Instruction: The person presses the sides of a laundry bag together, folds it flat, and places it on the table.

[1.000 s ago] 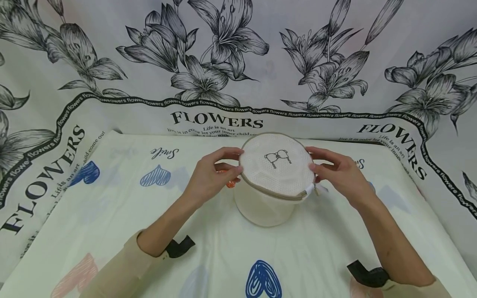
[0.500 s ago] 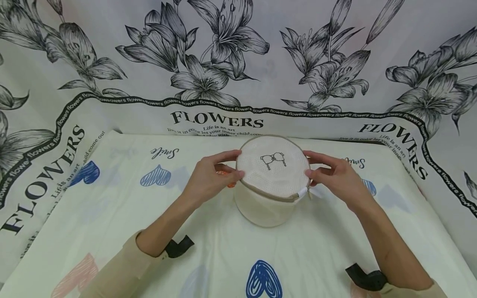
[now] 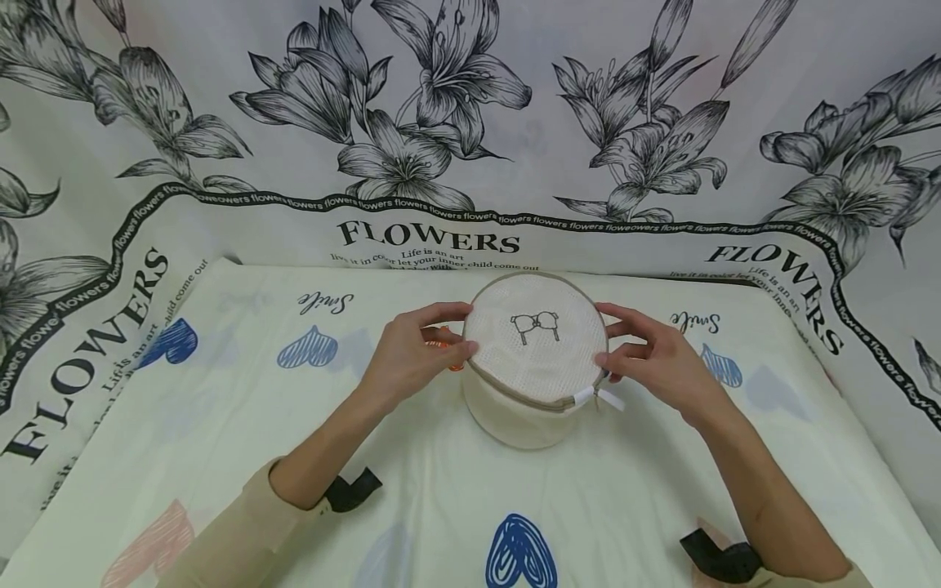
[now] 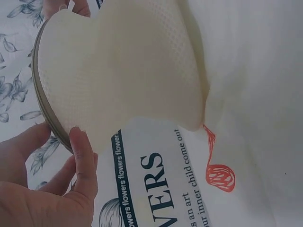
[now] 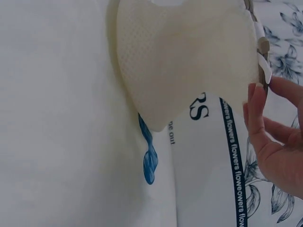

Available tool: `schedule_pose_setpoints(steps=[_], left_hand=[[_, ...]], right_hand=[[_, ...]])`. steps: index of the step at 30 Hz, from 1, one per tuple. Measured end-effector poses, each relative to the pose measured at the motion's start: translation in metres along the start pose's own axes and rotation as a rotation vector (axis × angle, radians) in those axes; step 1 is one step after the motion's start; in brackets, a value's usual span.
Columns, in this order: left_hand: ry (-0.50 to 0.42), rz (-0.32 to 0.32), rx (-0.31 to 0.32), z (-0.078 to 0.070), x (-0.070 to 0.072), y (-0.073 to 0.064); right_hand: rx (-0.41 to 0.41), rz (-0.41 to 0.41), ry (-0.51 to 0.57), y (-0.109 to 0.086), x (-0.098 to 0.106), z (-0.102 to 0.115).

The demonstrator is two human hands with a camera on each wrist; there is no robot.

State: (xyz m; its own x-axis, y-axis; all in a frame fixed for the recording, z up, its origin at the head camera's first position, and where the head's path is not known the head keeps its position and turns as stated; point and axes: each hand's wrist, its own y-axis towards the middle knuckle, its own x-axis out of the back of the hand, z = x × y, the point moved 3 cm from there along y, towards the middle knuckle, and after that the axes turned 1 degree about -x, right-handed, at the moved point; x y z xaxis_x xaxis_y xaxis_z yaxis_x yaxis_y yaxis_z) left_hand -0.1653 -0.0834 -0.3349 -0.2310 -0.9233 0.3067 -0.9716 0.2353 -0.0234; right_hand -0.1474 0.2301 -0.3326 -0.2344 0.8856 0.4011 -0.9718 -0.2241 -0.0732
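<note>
A round, cream mesh laundry bag point(image 3: 540, 367) stands in the middle of the table in the head view. Its flat top carries a small dark line drawing and has a beige zipper around the rim. My left hand point(image 3: 413, 351) pinches the left side of that rim between thumb and fingers. On the opposite side, my right hand point(image 3: 654, 355) pinches the rim near a white tag point(image 3: 610, 399). In the left wrist view, the soft side wall point(image 4: 137, 66) sags inward below the rim. The right wrist view shows the fingertips point(image 5: 258, 94) at the zippered edge.
A white tablecloth point(image 3: 441, 514) printed with hearts and "Smile" covers the table. Behind it hangs a white cloth point(image 3: 537, 147) with black lilies and "FLOWERS" lettering. Black straps point(image 3: 354, 490) sit by both sleeve cuffs.
Both hands have drawn the bag's top slightly left and toward me, the right hand moving more than the left. The white tag has come further into view.
</note>
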Motion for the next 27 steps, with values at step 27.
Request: schedule_pose_setpoints(steps=[27], left_hand=[[0.254,0.085,-0.035,0.009,-0.012,0.002]], right_hand=[[-0.063,0.08,-0.004,-0.002,-0.011,-0.021]])
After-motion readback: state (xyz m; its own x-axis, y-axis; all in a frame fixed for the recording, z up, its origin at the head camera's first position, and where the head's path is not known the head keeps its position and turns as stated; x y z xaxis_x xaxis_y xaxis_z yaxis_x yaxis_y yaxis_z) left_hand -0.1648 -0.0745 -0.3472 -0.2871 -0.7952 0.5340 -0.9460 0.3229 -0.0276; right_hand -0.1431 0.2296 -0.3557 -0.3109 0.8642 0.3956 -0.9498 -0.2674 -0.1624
